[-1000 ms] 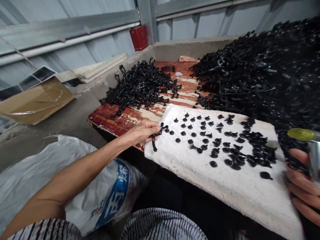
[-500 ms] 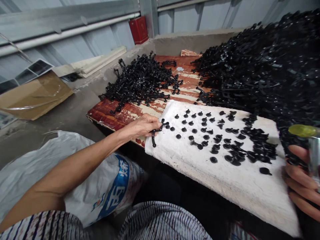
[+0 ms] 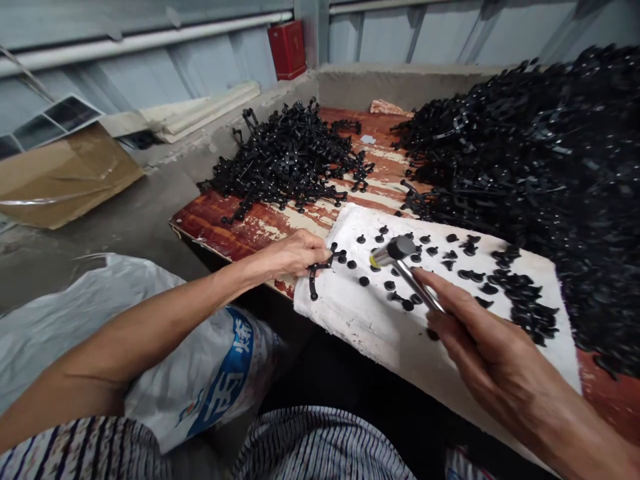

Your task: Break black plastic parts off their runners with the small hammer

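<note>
The right hand point(image 3: 480, 340) has swung in from the right edge, carrying the double-faced mallet point(image 3: 414, 283) left over the pad; the left hand point(image 3: 300, 253) keeps its place at the pad's left edge.

A grey corrugated metal wall point(image 3: 385, 33) closes the far side. In front of it lies the desk point(image 3: 200, 217), its reddish-brown surface worn to pale streaks. A great heap of glossy black parts point(image 3: 525, 160) covers its right side. Near left, below the desk, sits a white plastic sack point(image 3: 165, 393) with a blue printed band. The thick white pad point(image 3: 360, 327) lies along the desk's near edge. A smaller heap of black branched parts point(image 3: 285, 160) stands at far left on the desk, and a brown cardboard piece point(image 3: 65, 177) lies farther left.

The right hand is wrapped firmly around the mallet's metal handle; the yellow face points down and left, but whether it touches anything cannot be told. The left hand is closed in a pinch, thumb uppermost, on one black branched part point(image 3: 323, 265) at the pad's left edge. A red box point(image 3: 287, 50) stands in the far corner. Smallest are the round black pieces point(image 3: 364, 281) scattered over the pad, bunched thickest at its right.
</note>
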Demonstrator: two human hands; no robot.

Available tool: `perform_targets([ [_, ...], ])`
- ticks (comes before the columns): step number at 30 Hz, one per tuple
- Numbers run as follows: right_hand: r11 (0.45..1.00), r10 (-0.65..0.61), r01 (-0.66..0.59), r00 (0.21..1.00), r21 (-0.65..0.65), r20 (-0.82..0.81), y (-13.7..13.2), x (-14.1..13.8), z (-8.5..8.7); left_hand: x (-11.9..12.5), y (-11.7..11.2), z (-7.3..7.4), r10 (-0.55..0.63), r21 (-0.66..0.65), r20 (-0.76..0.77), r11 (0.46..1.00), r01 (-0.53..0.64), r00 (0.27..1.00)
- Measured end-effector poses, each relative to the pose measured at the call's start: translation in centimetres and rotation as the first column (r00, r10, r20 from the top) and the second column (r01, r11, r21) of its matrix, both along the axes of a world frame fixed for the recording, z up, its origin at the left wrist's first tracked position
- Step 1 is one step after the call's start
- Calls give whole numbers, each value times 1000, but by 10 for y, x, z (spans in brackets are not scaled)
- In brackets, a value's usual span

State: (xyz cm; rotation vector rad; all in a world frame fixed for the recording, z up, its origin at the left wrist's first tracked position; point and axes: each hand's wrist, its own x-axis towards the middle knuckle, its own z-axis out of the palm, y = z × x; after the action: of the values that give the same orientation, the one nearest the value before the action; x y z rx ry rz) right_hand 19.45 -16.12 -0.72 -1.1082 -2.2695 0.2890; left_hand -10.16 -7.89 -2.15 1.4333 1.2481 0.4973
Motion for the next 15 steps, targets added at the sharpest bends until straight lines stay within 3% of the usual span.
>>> perform_targets([
  [4, 998, -14, 13, 1000, 54, 26, 15, -31, 10, 0, 3, -3, -27, 50, -38, 998, 29, 999],
  [10, 999, -10, 15, 990, -37, 141, 28, -42, -2, 2, 3, 1, -23, 71, -26, 997, 25, 999],
  [15, 996, -51, 49, 998, 81, 23, 24, -48, 6, 7, 2, 12, 11, 57, -97, 998, -5, 995],
])
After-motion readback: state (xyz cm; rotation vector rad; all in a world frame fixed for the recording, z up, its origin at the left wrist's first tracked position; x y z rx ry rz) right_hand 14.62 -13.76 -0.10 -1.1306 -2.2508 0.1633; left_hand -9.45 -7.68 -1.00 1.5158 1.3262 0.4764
